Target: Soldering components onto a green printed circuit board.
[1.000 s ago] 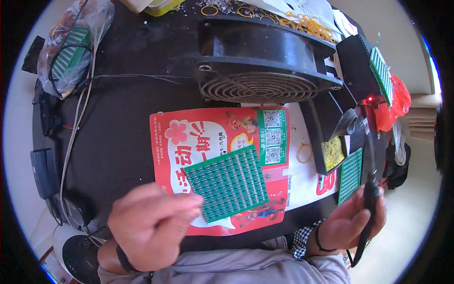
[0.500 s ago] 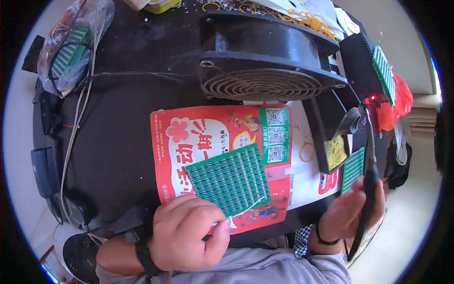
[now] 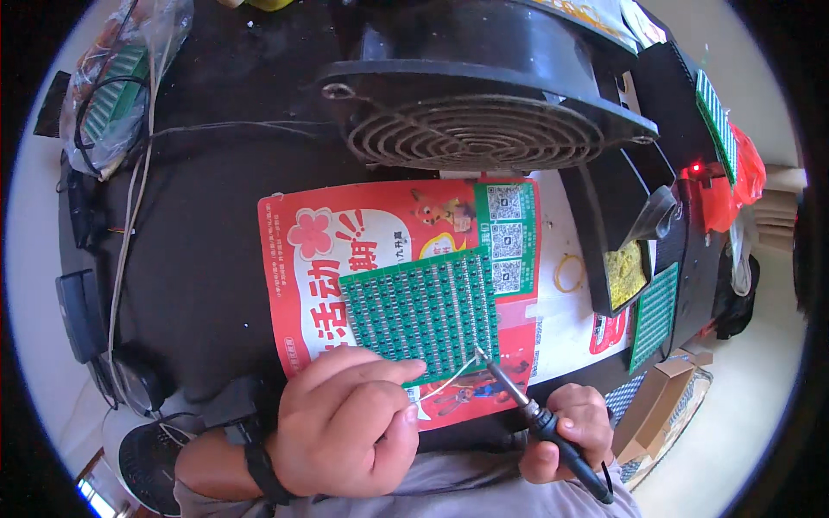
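A person's two hands are at work over a flat, nearly square green circuit board with close-set component rows (image 3: 423,315), which lies on a red, printed paper sheet (image 3: 289,233) on the black table (image 3: 224,233). Directions take this board as the dial's centre, twelve o'clock pointing away from the person. The left hand (image 3: 345,423) rests at seven o'clock; its thumb and forefinger appear pinched on a thin, pale wire (image 3: 448,380). The right hand (image 3: 577,427), at four o'clock, has its fingers clamped around the black grip of a pen-shaped soldering iron with a slender metal shaft (image 3: 542,420). Tip and wire end appear to touch at the board's four o'clock corner.

Stage reached: the work seems to be at the point of contact. Whether a joint has formed there is too small to tell, as is how many rows already carry solder; no other wire shows on the board's face. A second green board (image 3: 654,315) lies at three o'clock, a striped green board (image 3: 715,125) stands tilted at two, and a clear plastic bag (image 3: 168,43) with green boards inside sits at ten; none is in hand, and whether they are finished or waiting cannot be told.
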